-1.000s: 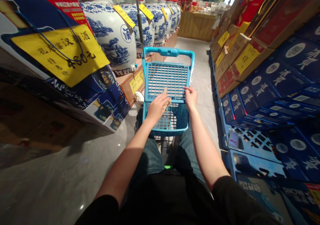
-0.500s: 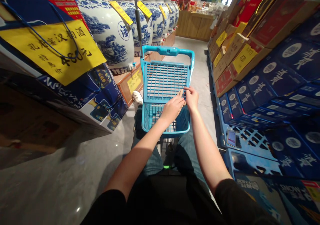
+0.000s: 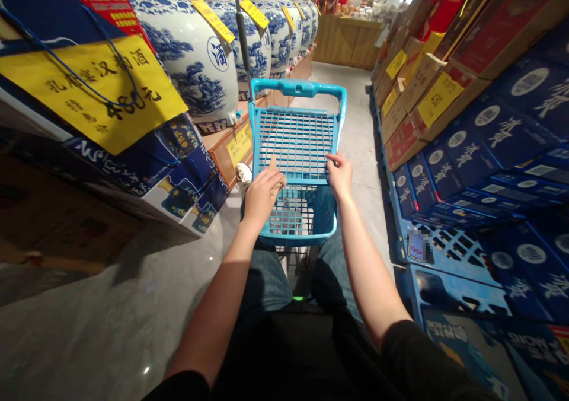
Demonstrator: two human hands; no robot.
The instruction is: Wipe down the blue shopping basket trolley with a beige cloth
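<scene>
A turquoise plastic shopping cart (image 3: 295, 114) stands in front of me between my legs, its lattice panel slanting over the lower basket. My left hand (image 3: 262, 194) is at the panel's lower left edge. It presses a crumpled tan cloth (image 3: 278, 184) there, mostly hidden under the fingers, with one tip poking out above them. At the cart's right side, my right hand (image 3: 340, 177) has its fingers curled at the panel's edge and appears to grip it. The two hands are apart, one on each side of the panel.
Large blue-and-white jars (image 3: 189, 63) line a low wooden ledge on the left, behind a stack of blue gift boxes (image 3: 155, 181) with a yellow sign (image 3: 95, 89). Blue cartons (image 3: 493, 128) on blue pallets (image 3: 453, 282) border the right. A wooden counter (image 3: 349, 40) stands at the aisle's far end.
My left hand has slid left across the cart with the tan cloth, from beside my right hand to the panel's left edge. My right hand has stayed at the right side.
</scene>
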